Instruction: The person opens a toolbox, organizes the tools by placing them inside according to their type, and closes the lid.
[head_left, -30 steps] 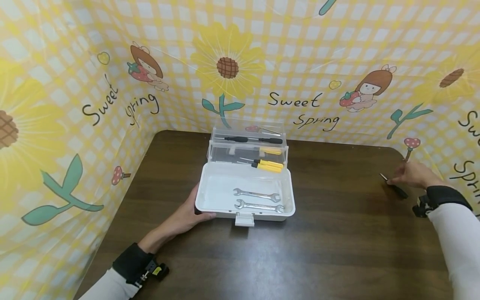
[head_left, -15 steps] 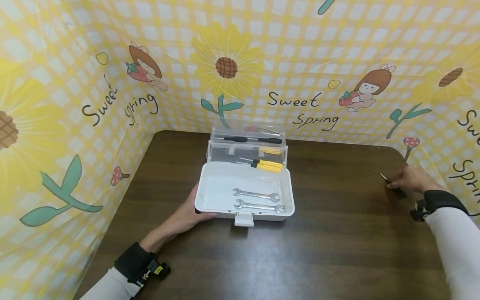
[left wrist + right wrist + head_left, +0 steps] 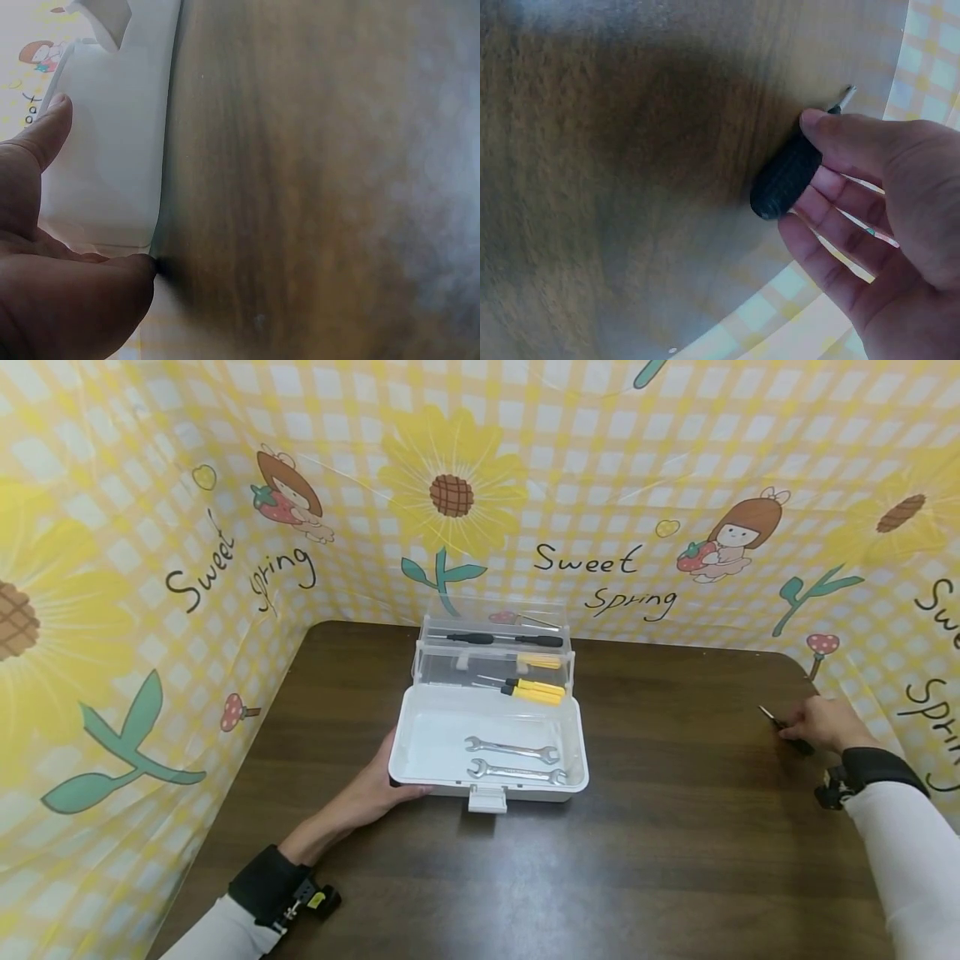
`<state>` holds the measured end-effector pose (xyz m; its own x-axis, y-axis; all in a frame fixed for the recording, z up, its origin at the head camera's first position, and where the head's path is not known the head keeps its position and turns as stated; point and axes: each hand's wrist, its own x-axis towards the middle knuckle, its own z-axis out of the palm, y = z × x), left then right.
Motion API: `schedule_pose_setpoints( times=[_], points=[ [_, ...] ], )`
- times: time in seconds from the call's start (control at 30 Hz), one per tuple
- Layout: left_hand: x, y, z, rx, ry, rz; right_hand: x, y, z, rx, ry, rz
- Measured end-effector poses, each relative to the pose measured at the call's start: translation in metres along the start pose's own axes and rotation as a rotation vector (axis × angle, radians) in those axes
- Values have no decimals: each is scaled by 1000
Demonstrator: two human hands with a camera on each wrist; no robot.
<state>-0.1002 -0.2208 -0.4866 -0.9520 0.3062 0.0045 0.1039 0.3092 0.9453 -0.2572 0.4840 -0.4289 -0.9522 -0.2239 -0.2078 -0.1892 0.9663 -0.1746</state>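
Observation:
A white toolbox (image 3: pixel 416 739) stands with its lid raised in the middle of the table in the head view. My left hand (image 3: pixel 369 789) holds its left front corner, thumb along the front wall and fingers at the side. In the left wrist view, the thumb (image 3: pixel 52 135) lies against the white wall. Far to the right, my right hand (image 3: pixel 825 724) pinches a black-handled screwdriver (image 3: pixel 787 176) between thumb and fingers, its short metal shaft pointing away from the palm. Two open-ended wrenches, a rear wrench (image 3: pixel 512 749) and a front wrench (image 3: pixel 517 772), lie inside the box.
Clear trays (image 3: pixel 450 670) in the raised lid hold yellow-handled screwdrivers (image 3: pixel 538 693) and black-handled screwdrivers (image 3: pixel 472 638). A latch (image 3: pixel 487 799) hangs open at the box's front. Patterned cloth (image 3: pixel 600 485) rises behind the dark wooden table (image 3: pixel 660 827) and along both sides.
My right wrist has shifted slightly left and toward me, while the hand keeps the screwdriver at almost the same spot. The left hand and the toolbox stay in place.

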Motion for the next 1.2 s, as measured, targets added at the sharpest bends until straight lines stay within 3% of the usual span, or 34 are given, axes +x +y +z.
schedule_pose_setpoints(
  times=[0.23,0.67,0.87,1.2],
  points=[
    [0,1,0,1,1,-2,-3,-1,4,-18,32,-4],
    [-1,1,-1,-6,-2,-5,-1,-19,-5,15,-60,-5],
    [-1,1,-2,5,-3,-17,6,-27,-12,-3,-50,-82],
    [-2,-1,-2,5,-8,-18,21,-57,-22,-71,69,-218]
  ],
)
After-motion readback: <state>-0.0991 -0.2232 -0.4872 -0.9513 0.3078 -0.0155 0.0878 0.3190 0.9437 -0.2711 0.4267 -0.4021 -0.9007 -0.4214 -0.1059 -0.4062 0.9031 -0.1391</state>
